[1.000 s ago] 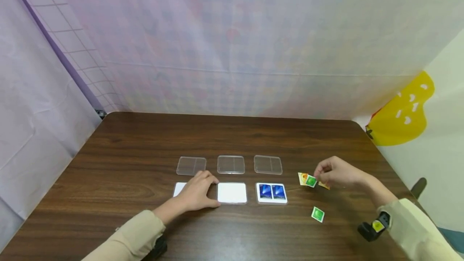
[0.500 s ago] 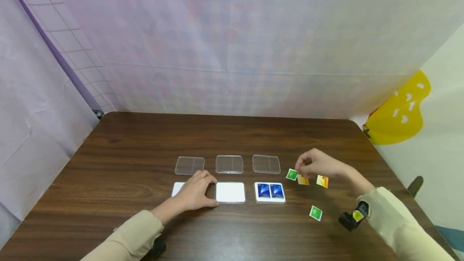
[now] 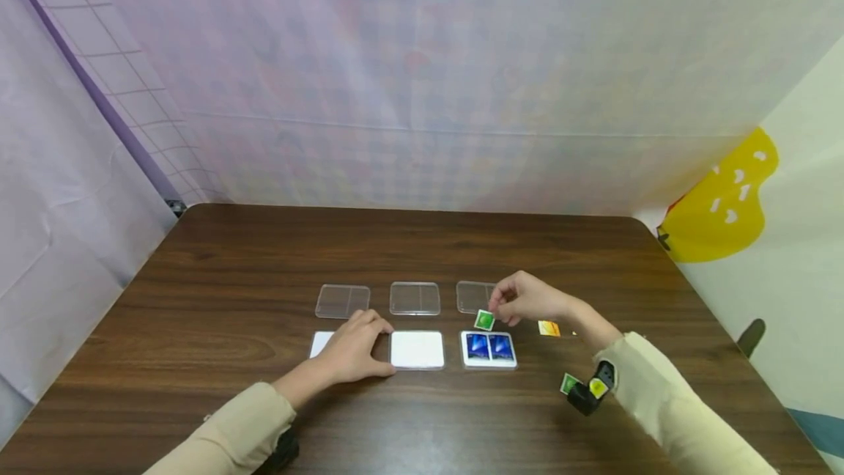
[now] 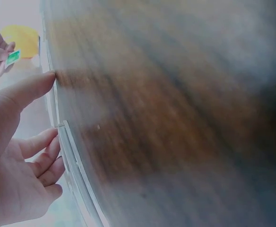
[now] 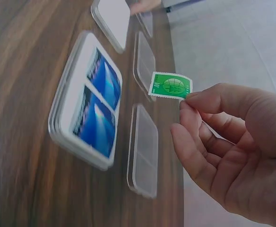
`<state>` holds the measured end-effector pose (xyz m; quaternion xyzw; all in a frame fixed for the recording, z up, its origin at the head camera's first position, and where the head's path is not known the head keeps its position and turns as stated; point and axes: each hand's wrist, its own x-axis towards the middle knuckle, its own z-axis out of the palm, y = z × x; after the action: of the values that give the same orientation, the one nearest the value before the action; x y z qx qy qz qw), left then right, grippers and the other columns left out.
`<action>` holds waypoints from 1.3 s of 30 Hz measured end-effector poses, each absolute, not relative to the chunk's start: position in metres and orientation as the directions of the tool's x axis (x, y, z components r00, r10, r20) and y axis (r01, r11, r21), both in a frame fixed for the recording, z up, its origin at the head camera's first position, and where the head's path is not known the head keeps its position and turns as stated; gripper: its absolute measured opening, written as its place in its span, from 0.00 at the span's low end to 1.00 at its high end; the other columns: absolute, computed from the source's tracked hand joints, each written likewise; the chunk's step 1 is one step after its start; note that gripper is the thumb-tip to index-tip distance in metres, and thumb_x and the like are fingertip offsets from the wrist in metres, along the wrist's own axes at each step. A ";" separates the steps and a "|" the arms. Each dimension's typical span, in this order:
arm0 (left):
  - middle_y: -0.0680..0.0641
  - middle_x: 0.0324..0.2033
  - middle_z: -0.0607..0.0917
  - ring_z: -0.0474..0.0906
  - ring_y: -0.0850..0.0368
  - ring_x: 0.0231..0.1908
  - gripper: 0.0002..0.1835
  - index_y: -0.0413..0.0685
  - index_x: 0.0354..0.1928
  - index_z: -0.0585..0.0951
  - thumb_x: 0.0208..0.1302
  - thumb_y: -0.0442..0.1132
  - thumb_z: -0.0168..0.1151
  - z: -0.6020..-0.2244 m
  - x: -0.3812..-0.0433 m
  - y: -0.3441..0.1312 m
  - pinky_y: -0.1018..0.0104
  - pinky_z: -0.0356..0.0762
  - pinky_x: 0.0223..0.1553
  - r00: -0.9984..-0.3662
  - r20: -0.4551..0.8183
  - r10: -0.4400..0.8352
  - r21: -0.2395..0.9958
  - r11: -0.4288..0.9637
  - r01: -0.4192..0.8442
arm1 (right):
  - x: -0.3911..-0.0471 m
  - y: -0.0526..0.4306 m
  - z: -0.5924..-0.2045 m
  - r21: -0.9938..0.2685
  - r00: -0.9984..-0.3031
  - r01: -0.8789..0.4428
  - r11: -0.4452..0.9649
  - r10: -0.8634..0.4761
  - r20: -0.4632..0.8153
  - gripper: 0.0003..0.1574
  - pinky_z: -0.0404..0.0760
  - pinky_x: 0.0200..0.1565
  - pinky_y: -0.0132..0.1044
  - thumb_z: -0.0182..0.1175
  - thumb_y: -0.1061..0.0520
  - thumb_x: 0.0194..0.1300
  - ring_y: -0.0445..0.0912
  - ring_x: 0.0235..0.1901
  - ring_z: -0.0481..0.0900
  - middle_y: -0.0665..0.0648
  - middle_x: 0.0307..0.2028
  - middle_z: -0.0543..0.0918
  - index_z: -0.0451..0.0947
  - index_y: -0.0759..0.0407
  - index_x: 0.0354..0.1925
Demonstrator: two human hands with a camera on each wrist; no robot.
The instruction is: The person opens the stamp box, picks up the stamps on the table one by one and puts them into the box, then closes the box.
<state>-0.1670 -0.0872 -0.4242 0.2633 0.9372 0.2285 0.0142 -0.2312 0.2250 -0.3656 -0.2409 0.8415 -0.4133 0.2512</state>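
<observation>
Dark wood-grain bench (image 3: 422, 248) stood before a pale checked curtain (image 3: 422, 79), w/ a yellow wall motif (image 3: 715, 204) at far R. Two beige sleeves (image 3: 679, 391) reached in from the near side. R. grip (image 3: 530, 300): thumb & index were pinched tog. on one corner of a green stamp (image 3: 484, 320), held up off the bench, btwn R. clear cover (image 3: 469, 297) & R. case (image 3: 488, 364) as seen from the head cam. R. wrist view showed its globe design & perforated edge. R. case bore two blue stamps (image 3: 478, 347) side by side on white. L. grip (image 3: 356, 349): thumb & index were spread apart, tips at the L. edge of mid. white case (image 3: 418, 350); the hand partly hid L. white case (image 3: 321, 341). Mid. clear cover (image 3: 414, 299) & L. clear cover (image 3: 343, 301) lay in a row w/ the R. one, beyond the cases. Orange stamp (image 3: 549, 328) lay R. of R. case, approx. below the R. forearm; second green stamp (image 3: 568, 383) lay nearer the person, partly hidden by a black wrist unit (image 3: 584, 399).
</observation>
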 end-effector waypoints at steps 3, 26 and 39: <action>0.47 0.40 0.76 0.69 0.51 0.43 0.30 0.39 0.45 0.78 0.42 0.50 0.72 -0.425 -0.167 -0.088 0.56 0.71 0.45 -0.861 0.096 0.499 0.437 0.756 0.487 | -0.231 0.214 -0.369 -0.823 -0.757 -0.185 0.538 -0.611 -0.230 0.06 0.80 0.30 0.38 0.56 0.68 0.53 0.46 0.26 0.78 0.56 0.24 0.78 0.77 0.71 0.31; 0.47 0.39 0.76 0.69 0.52 0.42 0.30 0.39 0.44 0.78 0.40 0.51 0.72 -0.426 -0.167 -0.087 0.57 0.71 0.44 -0.860 0.117 0.497 0.432 0.754 0.495 | -0.226 0.142 -0.391 -0.878 -0.699 -0.177 0.445 -0.685 -0.206 0.07 0.79 0.27 0.34 0.55 0.69 0.50 0.41 0.21 0.75 0.60 0.25 0.81 0.78 0.72 0.31; 0.48 0.38 0.76 0.69 0.53 0.42 0.30 0.39 0.43 0.78 0.39 0.51 0.72 -0.427 -0.167 -0.087 0.58 0.71 0.44 -0.863 0.116 0.491 0.439 0.754 0.488 | -0.222 0.120 -0.404 -0.878 -0.701 -0.149 0.454 -0.675 -0.230 0.08 0.76 0.22 0.31 0.57 0.69 0.48 0.40 0.20 0.73 0.55 0.23 0.80 0.78 0.71 0.31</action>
<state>-0.1670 -0.0875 -0.4268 0.2615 0.9365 0.2334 0.0033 -0.2217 0.1198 -0.4043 -0.2568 0.8022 -0.4551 0.2889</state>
